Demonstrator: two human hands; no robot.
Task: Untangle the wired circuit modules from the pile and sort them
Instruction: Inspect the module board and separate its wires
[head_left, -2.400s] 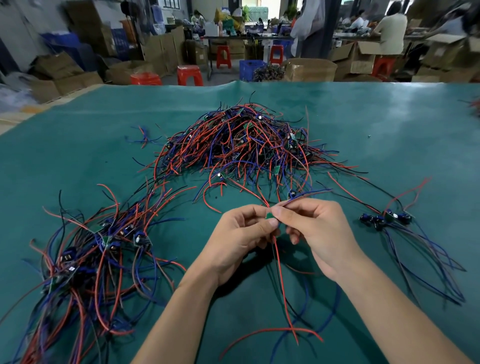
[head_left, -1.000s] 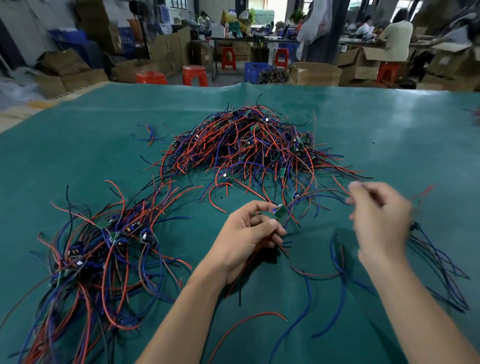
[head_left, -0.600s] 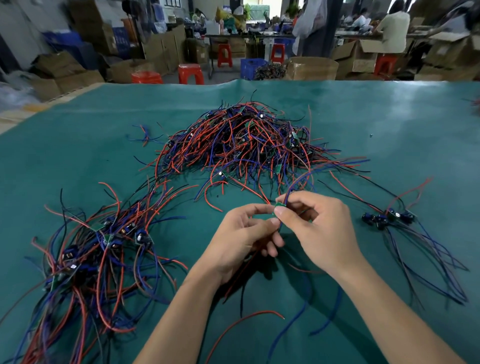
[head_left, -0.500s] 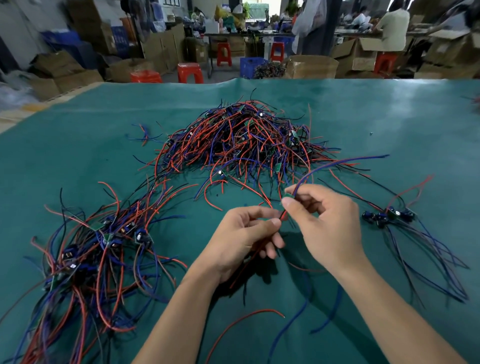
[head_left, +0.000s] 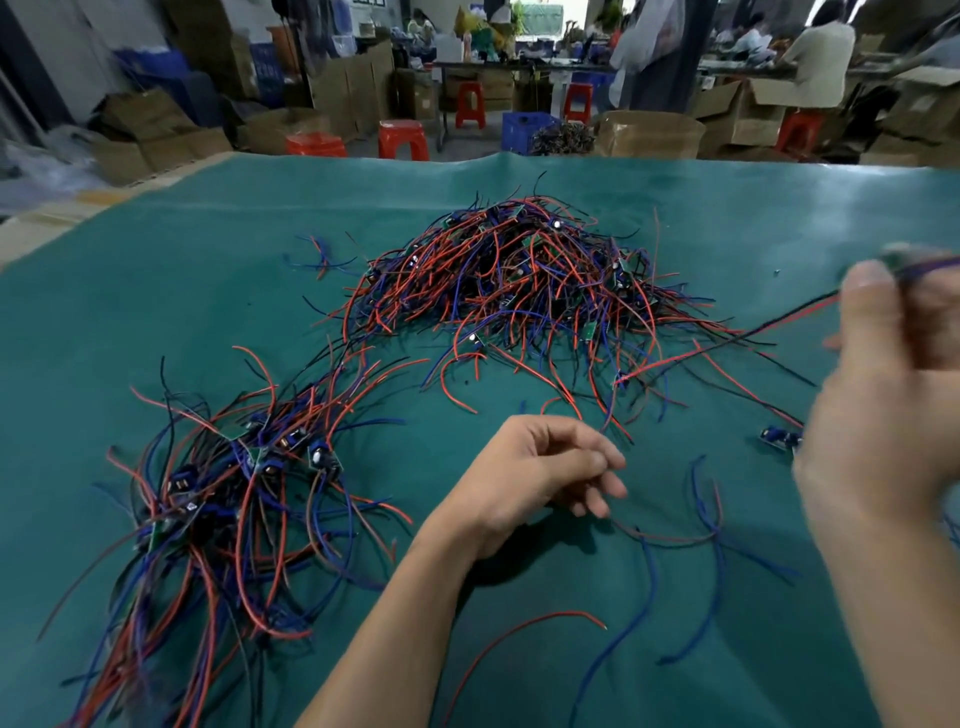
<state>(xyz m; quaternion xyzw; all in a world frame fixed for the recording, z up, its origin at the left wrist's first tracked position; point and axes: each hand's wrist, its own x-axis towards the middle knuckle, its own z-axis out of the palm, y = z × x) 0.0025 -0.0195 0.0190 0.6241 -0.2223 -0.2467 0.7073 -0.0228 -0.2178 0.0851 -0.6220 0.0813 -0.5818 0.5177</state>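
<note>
A green-covered tabletop fills most of the view, with cardboard boxes, red stools and a seated person in the workshop behind its far edge. At the middle of the tabletop, towards the far side, lies the main pile of tangled red, blue and black wires with small green circuit modules scattered through it. Nearer and to the left lies a second, flatter heap of wired modules, their leads fanning out towards the near edge. The right hand, blurred, is raised at the right edge of the view; its fingers are curled and pinch a wired circuit module at their tips, well above the tabletop, with a purple lead running off to the right and red and black leads trailing down and left towards the main pile. The left hand hovers low near the middle of the tabletop, its fingers loosely curled and holding nothing. Loose wires lie around and below it: a blue wire, another blue wire curving beside it, and a red wire nearest the person. Just left of the right wrist a small sorted module rests on the tabletop.
</note>
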